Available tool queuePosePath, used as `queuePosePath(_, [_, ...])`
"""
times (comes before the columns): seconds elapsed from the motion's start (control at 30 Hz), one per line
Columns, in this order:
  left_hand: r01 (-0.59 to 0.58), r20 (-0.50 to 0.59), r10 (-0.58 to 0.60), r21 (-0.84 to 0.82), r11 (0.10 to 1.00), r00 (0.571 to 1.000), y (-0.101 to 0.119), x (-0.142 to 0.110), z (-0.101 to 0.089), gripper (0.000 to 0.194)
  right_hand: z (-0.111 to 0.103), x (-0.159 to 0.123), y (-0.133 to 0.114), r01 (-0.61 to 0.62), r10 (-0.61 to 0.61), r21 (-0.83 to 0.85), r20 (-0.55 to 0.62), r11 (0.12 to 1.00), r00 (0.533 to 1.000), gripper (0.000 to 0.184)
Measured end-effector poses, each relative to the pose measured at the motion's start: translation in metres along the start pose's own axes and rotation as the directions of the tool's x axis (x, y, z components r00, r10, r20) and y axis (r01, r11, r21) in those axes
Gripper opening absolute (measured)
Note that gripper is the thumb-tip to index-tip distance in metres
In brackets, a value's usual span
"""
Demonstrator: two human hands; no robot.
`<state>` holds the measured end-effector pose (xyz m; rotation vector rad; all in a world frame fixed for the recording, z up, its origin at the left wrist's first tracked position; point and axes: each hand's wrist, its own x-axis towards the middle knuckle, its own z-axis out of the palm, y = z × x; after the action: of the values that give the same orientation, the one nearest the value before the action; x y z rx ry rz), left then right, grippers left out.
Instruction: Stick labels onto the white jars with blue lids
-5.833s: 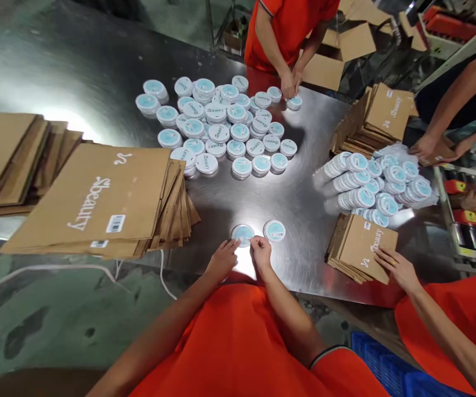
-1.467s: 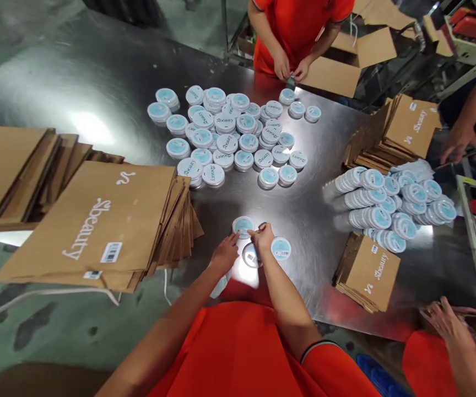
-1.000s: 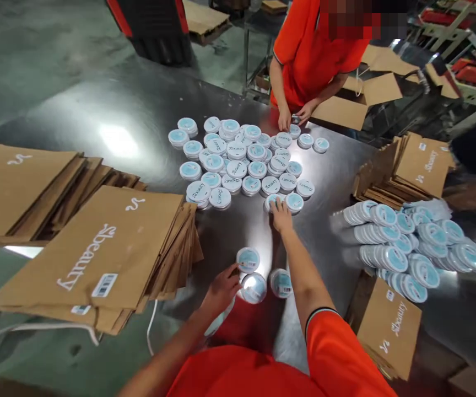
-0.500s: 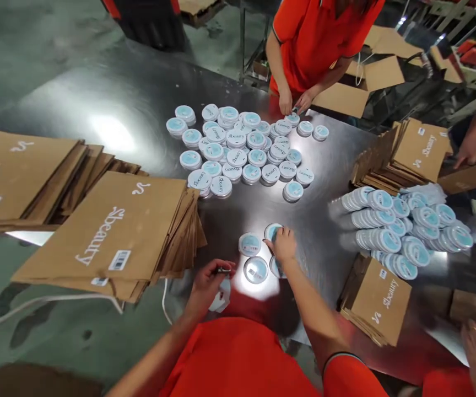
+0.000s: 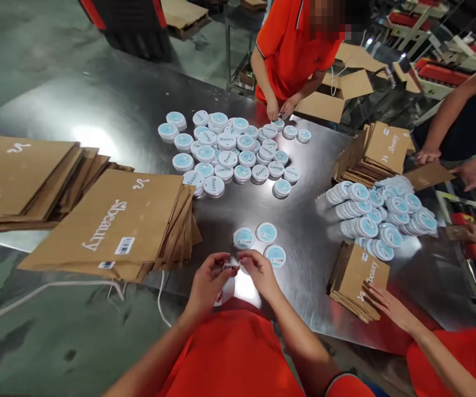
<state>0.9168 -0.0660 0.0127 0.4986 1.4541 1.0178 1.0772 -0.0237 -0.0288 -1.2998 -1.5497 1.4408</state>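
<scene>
Just in front of my body, my left hand pinches a white strip of paper that looks like a strip of labels. Close beside it, my right hand has thumb and fingertips pressed together at the strip's upper end. Whatever is between those fingertips is too small to make out. Beyond my hands lie three round tins with pale blue tops, a left one, a far one and a right one. Small barcode labels show on the left and right tins.
A big group of round tins covers the table's middle. Cardboard sleeves are stacked at left, with more sleeves at right near stacked tins. A co-worker handles tins opposite; another person's hand touches the right sleeves.
My right hand has left the tins and come back toward me, meeting my left hand at the paper strip. The camera view has shifted. A co-worker's hand at right has reached onto the sleeves.
</scene>
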Motion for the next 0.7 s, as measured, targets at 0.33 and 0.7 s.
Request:
queuePosePath(0.33, [-0.078,0.029,0.072,0.383,0.92,0.997,-0.022,0.011,0.014,0.033,0.016,-0.028,0.017,-0.2,0.261,0.277,-0.204,0.94,0.944,0.026])
queuePosePath(0.7, [-0.54,0.548,0.136,0.695,0.474,0.825,-0.055,0.097,0.068,0.018,-0.088,0.072,0.121,-0.327,0.224,-0.149,-0.472,0.933,0.853,0.028])
